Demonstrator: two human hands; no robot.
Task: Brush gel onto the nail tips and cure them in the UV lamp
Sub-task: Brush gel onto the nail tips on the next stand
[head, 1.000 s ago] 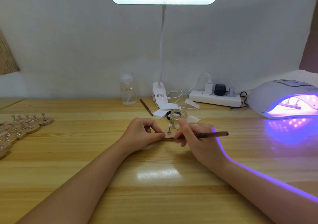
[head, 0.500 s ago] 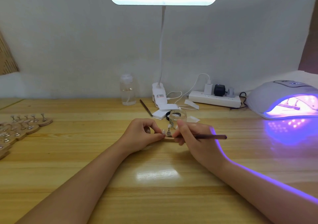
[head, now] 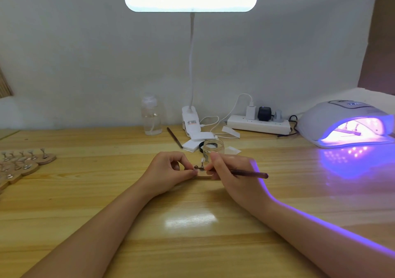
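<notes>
My left hand (head: 168, 172) pinches a small metal stand (head: 198, 167) on a wooden nail tip holder (head: 202, 177) lying on the table's middle. A pale nail tip (head: 202, 160) sticks up just behind it. My right hand (head: 233, 176) grips a dark brush (head: 250, 173), handle pointing right, its bristle end hidden behind my fingers at the holder. A clear gel jar (head: 213, 147) stands open right behind my hands. The white UV lamp (head: 342, 119) at the far right glows purple, with another holder (head: 347, 130) inside it.
Several wooden holders with nail tips (head: 23, 164) lie at the left edge. At the back stand a clear bottle (head: 150, 117), a clip-on desk lamp (head: 190, 124), a second brush (head: 174, 137), white pads (head: 197, 141) and a power strip (head: 258, 125) with cables.
My right hand has lowered the brush, so its handle now lies flatter and points right. My left fingers stay pinched at the holder. The head camera dipped slightly.
</notes>
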